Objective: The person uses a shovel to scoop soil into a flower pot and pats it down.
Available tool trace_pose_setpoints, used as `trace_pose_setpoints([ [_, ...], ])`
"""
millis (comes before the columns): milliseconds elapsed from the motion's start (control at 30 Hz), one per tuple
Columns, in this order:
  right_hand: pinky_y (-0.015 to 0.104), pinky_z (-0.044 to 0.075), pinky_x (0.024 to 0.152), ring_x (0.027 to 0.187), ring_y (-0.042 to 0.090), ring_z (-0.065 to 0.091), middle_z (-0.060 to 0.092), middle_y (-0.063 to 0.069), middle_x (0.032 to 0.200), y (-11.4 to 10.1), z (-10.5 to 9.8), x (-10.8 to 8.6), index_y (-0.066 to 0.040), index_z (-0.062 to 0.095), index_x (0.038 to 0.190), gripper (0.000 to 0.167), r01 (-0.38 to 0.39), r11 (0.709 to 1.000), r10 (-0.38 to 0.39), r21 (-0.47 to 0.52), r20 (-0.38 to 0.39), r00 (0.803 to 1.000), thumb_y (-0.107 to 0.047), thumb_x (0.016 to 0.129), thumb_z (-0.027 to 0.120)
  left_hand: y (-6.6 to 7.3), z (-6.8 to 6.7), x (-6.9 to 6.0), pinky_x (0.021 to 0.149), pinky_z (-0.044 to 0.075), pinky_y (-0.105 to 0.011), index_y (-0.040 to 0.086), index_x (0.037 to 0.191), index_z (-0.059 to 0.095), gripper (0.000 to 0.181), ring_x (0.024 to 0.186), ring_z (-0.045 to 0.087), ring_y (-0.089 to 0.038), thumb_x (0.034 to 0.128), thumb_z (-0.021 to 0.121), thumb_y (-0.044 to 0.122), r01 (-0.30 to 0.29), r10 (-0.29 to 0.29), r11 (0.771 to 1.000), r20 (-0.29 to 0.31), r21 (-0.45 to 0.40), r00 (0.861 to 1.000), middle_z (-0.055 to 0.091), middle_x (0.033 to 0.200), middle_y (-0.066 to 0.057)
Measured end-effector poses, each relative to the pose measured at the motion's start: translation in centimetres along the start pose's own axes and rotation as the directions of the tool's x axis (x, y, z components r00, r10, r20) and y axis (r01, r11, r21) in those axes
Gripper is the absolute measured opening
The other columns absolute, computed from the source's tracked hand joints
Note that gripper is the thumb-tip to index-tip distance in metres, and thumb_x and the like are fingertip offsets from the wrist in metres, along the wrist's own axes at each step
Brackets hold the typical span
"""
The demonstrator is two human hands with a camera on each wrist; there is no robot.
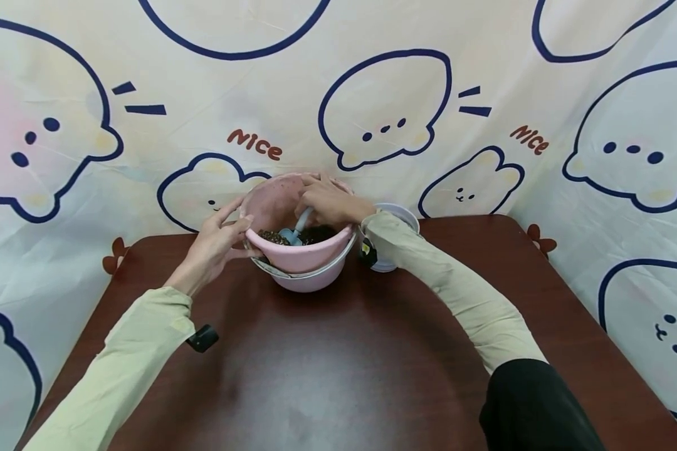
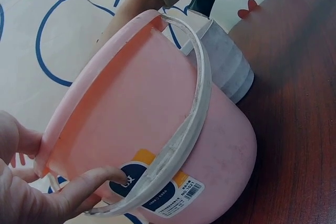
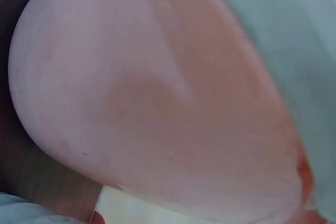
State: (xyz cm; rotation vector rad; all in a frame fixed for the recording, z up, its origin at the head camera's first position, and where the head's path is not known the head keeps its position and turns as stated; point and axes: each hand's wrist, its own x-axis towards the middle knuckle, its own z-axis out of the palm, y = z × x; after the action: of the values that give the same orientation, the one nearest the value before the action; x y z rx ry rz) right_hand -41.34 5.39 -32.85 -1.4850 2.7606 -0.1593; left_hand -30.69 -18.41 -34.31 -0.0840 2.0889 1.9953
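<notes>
On the far side of the desk (image 1: 316, 363) stands a pink bucket (image 1: 299, 255); the left hand (image 1: 217, 241) grasps its left rim. Inside, the right hand (image 1: 326, 200) grasps a blue scoop (image 1: 291, 236) in dark, grainy material (image 1: 318, 234).

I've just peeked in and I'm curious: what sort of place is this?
Probably an indoor corner set up for filming handiwork: a cream, cartoon-printed fabric backdrop hangs behind and beside a glossy reddish-brown table, and a round pink plastic bucket holds dark, grainy material.
</notes>
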Motion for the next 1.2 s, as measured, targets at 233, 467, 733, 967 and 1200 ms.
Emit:
trace_pose_setpoints([
  [233,0.048,0.027,0.105,0.112,0.024,0.046,0.073,0.002,0.098,0.1,0.3,0.0,-0.014,0.085,0.105,0.016,-0.013,1.000,0.013,0.015,-0.002,1.000,-0.018,0.089,0.085,-0.1,0.1,-0.3,0.099,0.056,-0.048,0.033,0.169,0.018,0.067,0.116,0.056,-0.021,0.1107,0.051,0.026,0.009,-0.009,1.000,-0.013,0.009,1.000,0.021,0.171,-0.017],
  [467,0.049,0.027,0.109,0.120,0.023,0.048,0.076,0.000,0.102,0.6,0.3,0.1,-0.014,0.085,0.105,0.016,-0.020,0.999,0.020,0.039,-0.005,1.000,-0.016,0.090,0.084,-0.1,0.2,-0.2,0.098,0.057,-0.048,0.031,0.169,0.017,0.068,0.121,0.055,-0.023,0.1106,0.051,0.027,0.007,-0.007,1.000,-0.020,-0.002,1.000,0.022,0.168,-0.020],
  [733,0.048,0.027,0.101,0.120,0.023,0.047,0.076,0.000,0.103,0.9,-0.1,-0.2,-0.015,0.085,0.107,0.017,-0.019,0.999,0.019,0.044,-0.008,1.000,-0.016,0.091,0.083,0.0,0.2,-0.2,0.097,0.057,-0.048,0.031,0.169,0.017,0.068,0.118,0.056,-0.022,0.1108,0.050,0.025,0.000,0.000,1.000,-0.012,-0.001,1.000,0.024,0.168,-0.019],
  [967,0.047,0.029,0.112,0.122,0.026,0.049,0.078,0.001,0.106,1.7,-0.5,-1.1,-0.013,0.084,0.110,0.021,0.029,0.995,-0.026,0.101,-0.029,0.999,-0.015,0.090,0.083,-0.2,0.3,-0.2,0.097,0.058,-0.048,0.031,0.169,0.016,0.068,0.108,0.058,-0.016,0.1108,0.050,0.022,-0.001,0.001,1.000,-0.012,-0.007,1.000,0.021,0.170,-0.018],
  [1200,0.049,0.031,0.111,0.118,0.027,0.048,0.078,0.003,0.114,2.6,-0.9,-2.4,-0.013,0.083,0.111,0.022,0.005,0.977,0.019,0.215,-0.108,0.994,-0.017,0.089,0.084,-0.2,0.1,-0.2,0.100,0.056,-0.049,0.031,0.169,0.015,0.067,0.127,0.053,-0.026,0.1116,0.048,0.024,-0.001,0.001,1.000,-0.003,-0.014,1.000,0.017,0.171,-0.019],
])
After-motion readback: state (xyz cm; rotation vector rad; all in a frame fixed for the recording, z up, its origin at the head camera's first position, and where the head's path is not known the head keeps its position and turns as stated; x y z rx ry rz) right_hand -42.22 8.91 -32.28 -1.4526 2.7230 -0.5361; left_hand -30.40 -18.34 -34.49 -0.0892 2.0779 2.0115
